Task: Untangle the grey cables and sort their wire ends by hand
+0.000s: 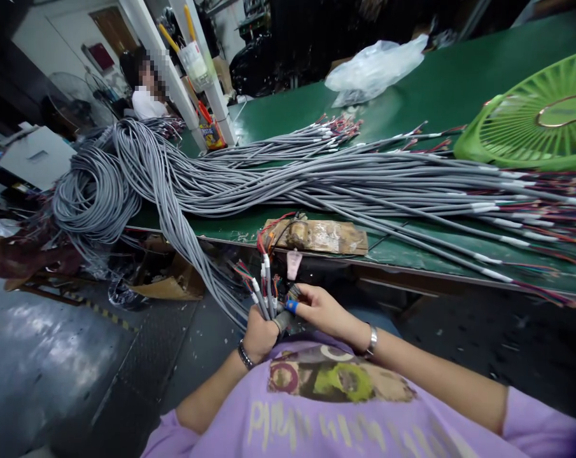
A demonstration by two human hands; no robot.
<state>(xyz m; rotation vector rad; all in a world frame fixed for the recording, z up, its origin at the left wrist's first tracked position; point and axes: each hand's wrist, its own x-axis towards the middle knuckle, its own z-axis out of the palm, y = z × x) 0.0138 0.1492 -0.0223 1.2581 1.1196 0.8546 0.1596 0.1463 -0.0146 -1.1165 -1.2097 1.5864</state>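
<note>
My left hand (260, 334) is closed around a bunch of grey cables (265, 296) just in front of my body. Their stripped ends, with white bands and thin coloured wires, point up out of the fist. Close to its right side is my right hand (328, 312), its fingers curled toward the cables and a blue wrap (292, 306) on one finger. Whatever those fingertips pinch is hidden. From the left hand the cables run up left to a thick bundle (173, 184) lying over the bench.
Long grey cables spread across the green bench (440, 83). A wooden board (326, 236) with a fixture lies at the bench edge. A green fan (536, 114) stands right, a clear plastic bag (376, 69) behind. A person (149, 102) sits at far left.
</note>
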